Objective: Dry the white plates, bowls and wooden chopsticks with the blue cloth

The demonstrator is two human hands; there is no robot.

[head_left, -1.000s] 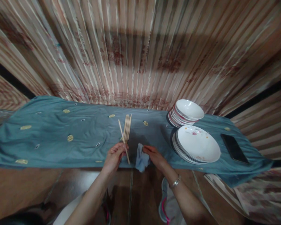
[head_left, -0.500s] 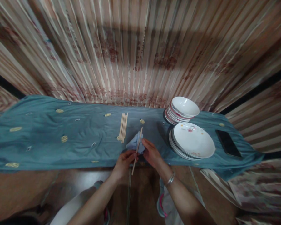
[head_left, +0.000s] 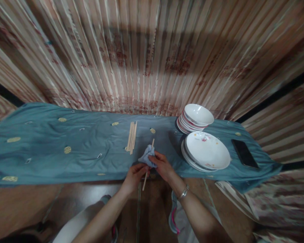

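My left hand (head_left: 136,173) pinches a light wooden chopstick (head_left: 144,182) near its middle, over the front edge of the table. A pale blue cloth (head_left: 146,156) is folded around the chopstick's upper part, with only its far tip sticking out above. My right hand (head_left: 160,164), below a silver bracelet on the wrist, presses the cloth onto the chopstick with thumb and fingers. Several more chopsticks (head_left: 132,136) lie side by side on the table, just beyond and left of my hands.
A teal patterned cloth covers the long table (head_left: 48,141). To the right stand a stack of bowls (head_left: 199,114) and a stack of larger floral dishes (head_left: 207,152). A black phone (head_left: 244,153) lies at the right end. Pleated curtains (head_left: 142,60) hang behind.
My right hand has folded the cloth over the chopstick, which earlier lay uncovered across it. My left hand keeps its hold in about the same place.
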